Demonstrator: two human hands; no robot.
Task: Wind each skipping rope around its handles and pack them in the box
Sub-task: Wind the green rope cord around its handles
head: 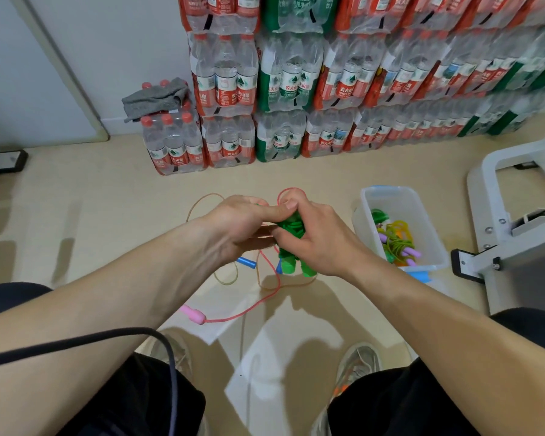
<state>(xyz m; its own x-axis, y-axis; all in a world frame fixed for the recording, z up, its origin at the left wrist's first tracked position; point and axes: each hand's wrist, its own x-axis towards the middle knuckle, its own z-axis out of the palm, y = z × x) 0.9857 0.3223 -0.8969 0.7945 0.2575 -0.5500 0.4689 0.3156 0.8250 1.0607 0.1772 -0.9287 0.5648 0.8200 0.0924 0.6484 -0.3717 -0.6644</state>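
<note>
The winding step looks nearly done for the green rope (291, 229): its cord sits bunched around the two green handles (288, 265), held above the floor between the knees. The right grip (315, 240) is clenched round the bundle from one side. The left grip (243, 225) pinches it from the other, thumb laid across the top. Whether the loose end is tucked in is hidden by the fingers. The next move, I judge, calls for securing that end and carrying the bundle rightward to the box (397, 204), a clear tub on the floor by the right knee that already holds several wound ropes. At least two ropes are not yet wound: a pink handle (194, 313) with red cord and a blue handle (247, 262) lie on the floor below the hands. The floor is pale beige. Shrink-wrapped bottle packs (296, 89) are stacked against the wall, with a grey cloth (155, 97) on one. A grey metal frame (482, 196) stands right of the box.
</note>
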